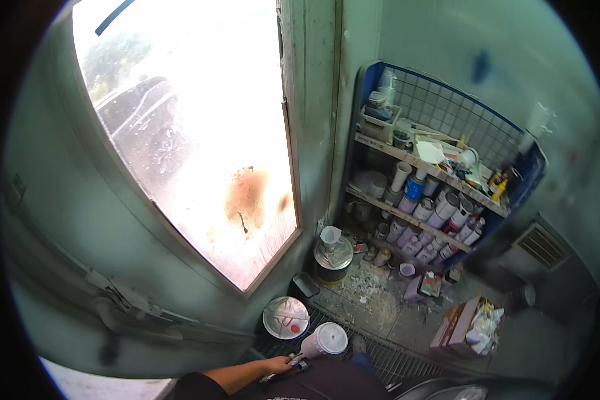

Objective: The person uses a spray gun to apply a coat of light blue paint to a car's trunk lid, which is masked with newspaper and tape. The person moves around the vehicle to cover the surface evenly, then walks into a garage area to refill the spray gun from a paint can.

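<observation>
My left hand [278, 365] comes in from the lower edge, its fingers closed round the metal part of a paint spray gun [296, 361]. A tapered plastic cup [315, 342] with a white round lid sits at the gun's far end, holding something pale lilac. Just beyond the gun, a large round can [286, 318] with a silvery lid and a red cap stands by the wall. My dark clothing hides part of the gun's underside. My right hand is out of the picture.
Ahead stands a blue-framed shelf rack [420, 220] crowded with paint cans and bottles. A drum [334, 257] with a clear cup on top stands by the bright doorway [200, 133]. Floor grating [400, 357] lies below; a cardboard box [461, 325] of rubbish sits right.
</observation>
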The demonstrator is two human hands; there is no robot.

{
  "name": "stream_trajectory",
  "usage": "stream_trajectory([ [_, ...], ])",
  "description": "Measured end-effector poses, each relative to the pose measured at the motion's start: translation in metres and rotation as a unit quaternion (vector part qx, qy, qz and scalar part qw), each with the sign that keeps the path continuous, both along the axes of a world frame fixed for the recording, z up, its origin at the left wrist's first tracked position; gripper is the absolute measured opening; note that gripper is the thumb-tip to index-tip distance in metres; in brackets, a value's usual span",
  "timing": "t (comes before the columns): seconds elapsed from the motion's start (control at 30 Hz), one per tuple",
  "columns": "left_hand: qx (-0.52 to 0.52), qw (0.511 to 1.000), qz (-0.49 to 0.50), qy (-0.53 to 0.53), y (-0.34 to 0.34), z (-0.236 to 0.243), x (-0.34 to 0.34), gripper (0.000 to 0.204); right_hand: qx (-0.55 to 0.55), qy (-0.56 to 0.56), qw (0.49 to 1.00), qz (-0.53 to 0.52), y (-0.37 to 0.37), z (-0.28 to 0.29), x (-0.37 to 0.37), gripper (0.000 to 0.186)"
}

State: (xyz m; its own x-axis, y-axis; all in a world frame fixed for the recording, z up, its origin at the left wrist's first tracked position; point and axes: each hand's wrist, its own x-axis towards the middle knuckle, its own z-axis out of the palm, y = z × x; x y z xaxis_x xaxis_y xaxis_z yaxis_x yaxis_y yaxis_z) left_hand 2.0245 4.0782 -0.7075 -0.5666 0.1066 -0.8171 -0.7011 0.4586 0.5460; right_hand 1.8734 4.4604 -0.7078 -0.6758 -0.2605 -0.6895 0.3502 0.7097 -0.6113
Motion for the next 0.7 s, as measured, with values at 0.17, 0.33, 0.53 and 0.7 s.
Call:
stream_trajectory([
  [0.17, -0.019, 0.999, 0.030, 0.022, 0.059, -0.012, -0.062, 0.044, -0.048, 0.035, 0.998, 0.033, 0.037, 0.047, -0.168, 0.037],
  [0.33, -0.039, 0.998, 0.056, 0.006, 0.103, -0.009, -0.073, 0.047, -0.058, 0.023, 0.995, 0.077, 0.070, 0.073, -0.270, 0.036],
  [0.53, 0.030, 0.985, 0.162, -0.054, 0.124, 0.030, -0.084, 0.047, -0.075, -0.018, 0.992, 0.102, 0.077, 0.084, -0.306, 0.036],
  [0.7, 0.125, 0.941, 0.304, -0.082, 0.130, 0.034, -0.070, 0.042, -0.092, -0.059, 0.986, 0.125, 0.059, 0.089, -0.298, 0.036],
])
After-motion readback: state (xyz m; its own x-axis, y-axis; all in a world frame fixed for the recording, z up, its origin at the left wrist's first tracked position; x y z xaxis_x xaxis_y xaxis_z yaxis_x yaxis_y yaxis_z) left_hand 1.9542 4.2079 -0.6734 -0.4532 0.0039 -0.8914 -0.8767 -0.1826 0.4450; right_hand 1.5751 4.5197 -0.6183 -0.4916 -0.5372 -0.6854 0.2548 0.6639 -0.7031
